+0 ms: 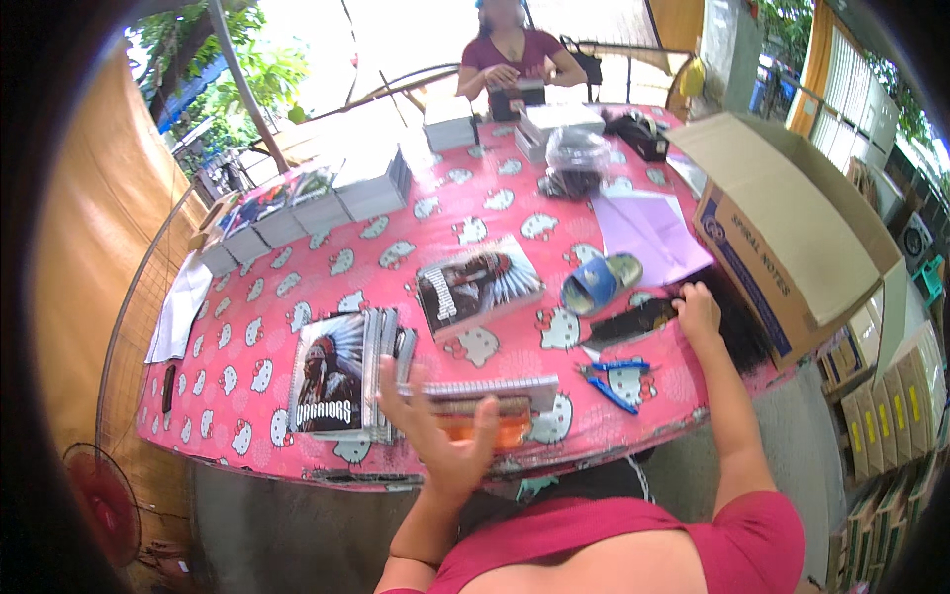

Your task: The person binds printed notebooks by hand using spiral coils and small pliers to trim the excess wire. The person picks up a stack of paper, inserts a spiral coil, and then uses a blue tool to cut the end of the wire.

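Pink cat-print cloth (pixel 366 282) covers table; orange tarp (pixel 99 198) at left. Left hand (pixel 440 436): fingers spread, beside notebook stack (pixel 334 376), near edge. Right hand (pixel 699 315) at dark strip (pixel 633 325) near carton (pixel 752 262); cannot tell if pinching.

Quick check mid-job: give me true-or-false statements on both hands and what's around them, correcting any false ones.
1. The left hand is nearer to the notebooks than to the slipper. True.
2. The left hand is a tight fist. False: its fingers are spread.
3. The right hand is nearer to the carton than to the notebooks. True.
4. The pliers lie on the table. True.
5. The pliers' handles are red. False: blue.
6. The carton is purple. False: brown.
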Action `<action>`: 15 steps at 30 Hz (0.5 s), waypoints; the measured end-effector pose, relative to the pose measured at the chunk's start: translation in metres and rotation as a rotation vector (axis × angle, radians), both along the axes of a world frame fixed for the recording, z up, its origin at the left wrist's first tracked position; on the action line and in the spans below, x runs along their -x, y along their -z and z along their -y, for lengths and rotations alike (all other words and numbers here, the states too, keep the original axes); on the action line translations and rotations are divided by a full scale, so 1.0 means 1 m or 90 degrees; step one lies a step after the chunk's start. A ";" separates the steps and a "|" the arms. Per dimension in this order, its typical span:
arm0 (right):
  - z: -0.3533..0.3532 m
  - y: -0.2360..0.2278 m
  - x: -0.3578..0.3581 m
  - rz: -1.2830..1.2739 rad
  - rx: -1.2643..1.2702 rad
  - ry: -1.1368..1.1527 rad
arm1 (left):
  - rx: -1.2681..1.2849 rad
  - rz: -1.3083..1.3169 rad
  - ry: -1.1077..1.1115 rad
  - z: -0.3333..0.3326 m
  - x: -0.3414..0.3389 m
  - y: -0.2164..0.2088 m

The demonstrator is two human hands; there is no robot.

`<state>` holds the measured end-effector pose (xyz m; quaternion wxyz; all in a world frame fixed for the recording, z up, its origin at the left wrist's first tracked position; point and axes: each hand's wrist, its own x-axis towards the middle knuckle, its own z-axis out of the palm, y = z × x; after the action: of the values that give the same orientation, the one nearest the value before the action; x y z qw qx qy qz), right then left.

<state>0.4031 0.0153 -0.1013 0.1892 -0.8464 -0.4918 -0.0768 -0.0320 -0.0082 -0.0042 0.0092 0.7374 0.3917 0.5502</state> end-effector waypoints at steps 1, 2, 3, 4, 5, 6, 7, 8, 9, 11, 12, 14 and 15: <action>-0.007 -0.009 0.007 -0.016 -0.007 -0.006 | -0.031 -0.088 -0.038 0.005 -0.002 -0.005; -0.005 -0.018 0.014 -0.035 -0.004 -0.003 | -0.029 -0.149 -0.074 0.009 -0.009 -0.007; -0.008 -0.026 0.020 -0.053 -0.001 0.001 | -0.026 -0.209 -0.110 0.011 -0.017 -0.010; -0.007 -0.025 0.020 -0.038 -0.026 -0.010 | -0.018 -0.273 -0.134 0.012 -0.023 -0.010; -0.007 -0.025 0.019 -0.022 -0.051 -0.020 | 0.027 -0.335 -0.066 0.009 -0.025 -0.010; -0.006 -0.026 0.019 -0.006 -0.076 -0.029 | 0.071 -0.396 0.003 0.004 -0.029 -0.010; -0.004 -0.026 0.026 0.025 -0.067 -0.074 | 0.116 -0.457 0.072 -0.002 -0.031 -0.009; -0.001 -0.028 0.042 0.056 -0.055 -0.122 | 0.066 -0.383 0.076 -0.006 -0.032 -0.008; 0.005 -0.043 0.075 0.043 -0.067 -0.186 | 0.085 -0.355 0.098 -0.006 -0.029 -0.011; 0.020 -0.079 0.129 -0.058 -0.119 -0.339 | 0.121 -0.292 0.145 -0.005 -0.026 -0.016; 0.029 -0.084 0.143 -0.102 -0.176 -0.427 | 0.104 -0.256 0.156 -0.006 -0.027 -0.013; 0.039 -0.095 0.177 -0.258 -0.276 -0.553 | 0.072 -0.191 0.173 -0.011 -0.028 -0.003; 0.046 -0.101 0.196 -0.304 -0.278 -0.560 | 0.058 -0.171 0.170 -0.011 -0.029 -0.004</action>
<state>0.2075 -0.0304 -0.0003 0.4810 -0.4955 -0.7158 0.1035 -0.0027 0.0032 -0.0001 0.0634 0.8484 0.3126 0.4224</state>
